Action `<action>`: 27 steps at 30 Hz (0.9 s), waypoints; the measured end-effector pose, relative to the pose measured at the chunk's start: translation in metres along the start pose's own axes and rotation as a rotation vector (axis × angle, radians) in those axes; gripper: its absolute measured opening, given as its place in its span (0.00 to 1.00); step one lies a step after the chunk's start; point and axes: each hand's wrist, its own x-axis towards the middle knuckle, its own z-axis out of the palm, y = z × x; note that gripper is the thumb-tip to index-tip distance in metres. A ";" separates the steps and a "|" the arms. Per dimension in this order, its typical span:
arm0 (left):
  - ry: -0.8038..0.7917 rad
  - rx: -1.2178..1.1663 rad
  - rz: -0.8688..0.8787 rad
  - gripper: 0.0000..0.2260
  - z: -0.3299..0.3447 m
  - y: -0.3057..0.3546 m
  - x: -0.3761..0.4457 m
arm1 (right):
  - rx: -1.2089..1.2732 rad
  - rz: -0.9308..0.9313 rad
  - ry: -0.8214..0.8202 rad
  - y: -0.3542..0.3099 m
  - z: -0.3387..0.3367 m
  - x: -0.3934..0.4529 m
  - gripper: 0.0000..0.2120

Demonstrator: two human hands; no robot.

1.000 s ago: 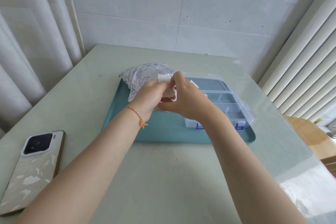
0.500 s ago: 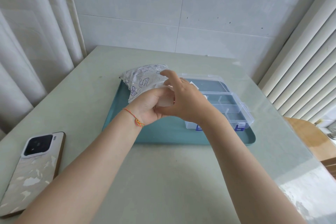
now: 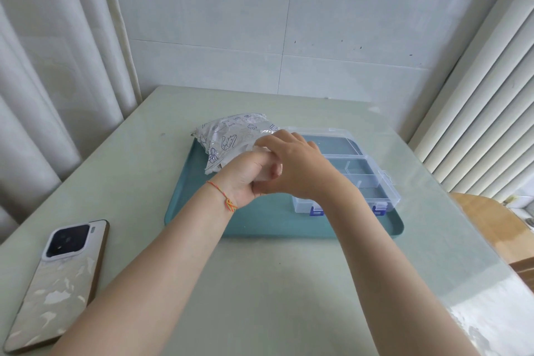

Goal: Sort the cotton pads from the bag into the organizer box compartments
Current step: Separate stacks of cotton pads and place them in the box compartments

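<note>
At frame centre, the left hand (image 3: 245, 175) curls around a small stack of white cotton pads (image 3: 267, 173), while the right hand (image 3: 294, 166) lies over it, fingers bent onto the same stack. Soft, light and compressible, the pads likely fan apart unless pinched at the edges. Just behind, upper centre, the crinkly patterned plastic bag (image 3: 228, 139) lies on the teal tray (image 3: 260, 225); right of it sits the clear plastic organizer box (image 3: 361, 179), compartments open.
</note>
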 end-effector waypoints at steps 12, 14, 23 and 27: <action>0.050 0.401 0.099 0.12 0.043 0.006 0.014 | 0.585 0.154 0.051 0.034 -0.029 -0.001 0.07; 0.023 0.421 0.106 0.10 0.053 0.007 0.018 | 0.594 0.171 0.081 0.043 -0.033 -0.004 0.07; -0.068 0.334 0.146 0.06 0.079 0.011 0.042 | 0.809 0.318 0.024 0.100 -0.054 -0.022 0.14; -0.088 0.337 0.136 0.09 0.090 0.007 0.053 | 0.876 0.304 -0.038 0.119 -0.049 -0.028 0.11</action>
